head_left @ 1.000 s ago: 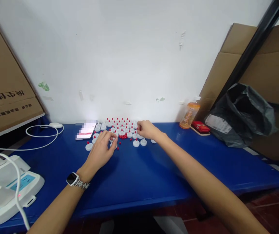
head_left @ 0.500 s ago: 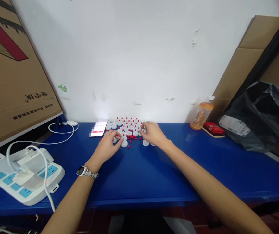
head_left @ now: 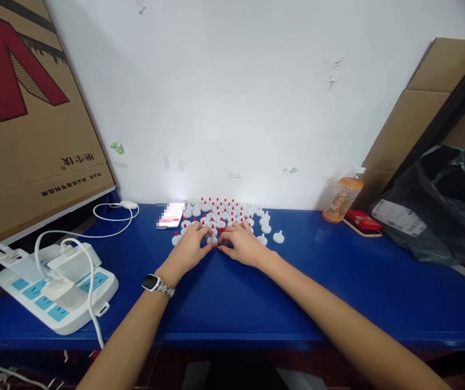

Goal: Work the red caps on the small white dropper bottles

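Small white caps with narrow spouts stand in a cluster on the blue table near the wall. Many carry little red tips, while those on the right side have bare spouts. Thumb and index finger of my left hand curl around a white spout cap at the cluster's front edge. My right hand is closed in a pinch at a red tip, close beside the left fingertips. Loose red tips lie partly hidden behind the right fingers.
A lit phone lies left of the cluster. Further left sits a white power strip with plugs and a looping cable. On the right are an orange drink bottle, a red box on another phone, and a grey plastic bag.
My right hand has come left and toward me from the right side of the cluster to the front. My left hand has closed in beside it. The view has shifted slightly.
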Action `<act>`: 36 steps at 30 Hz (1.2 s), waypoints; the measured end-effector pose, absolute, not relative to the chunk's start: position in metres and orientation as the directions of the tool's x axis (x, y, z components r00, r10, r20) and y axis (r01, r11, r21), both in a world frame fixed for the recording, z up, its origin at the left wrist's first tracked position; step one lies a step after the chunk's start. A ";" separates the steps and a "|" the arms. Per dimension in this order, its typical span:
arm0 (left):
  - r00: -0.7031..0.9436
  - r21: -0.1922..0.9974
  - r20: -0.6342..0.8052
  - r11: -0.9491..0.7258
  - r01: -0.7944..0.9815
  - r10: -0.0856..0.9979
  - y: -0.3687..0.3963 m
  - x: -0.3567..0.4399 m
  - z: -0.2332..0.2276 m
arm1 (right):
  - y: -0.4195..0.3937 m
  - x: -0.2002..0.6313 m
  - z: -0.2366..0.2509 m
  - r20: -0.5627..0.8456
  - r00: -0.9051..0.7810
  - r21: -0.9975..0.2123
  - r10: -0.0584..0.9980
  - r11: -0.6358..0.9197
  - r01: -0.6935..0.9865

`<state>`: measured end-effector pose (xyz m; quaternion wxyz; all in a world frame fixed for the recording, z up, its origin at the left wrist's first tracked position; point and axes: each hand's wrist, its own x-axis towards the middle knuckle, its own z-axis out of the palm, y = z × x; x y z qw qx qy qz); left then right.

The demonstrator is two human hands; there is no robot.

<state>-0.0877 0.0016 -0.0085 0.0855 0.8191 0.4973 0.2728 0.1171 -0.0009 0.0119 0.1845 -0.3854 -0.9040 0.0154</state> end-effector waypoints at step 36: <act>0.342 0.657 0.408 -0.533 0.534 0.846 -0.011 -0.073 0.005 | 0.006 0.133 0.005 0.517 -0.314 -0.696 0.796 0.604 0.387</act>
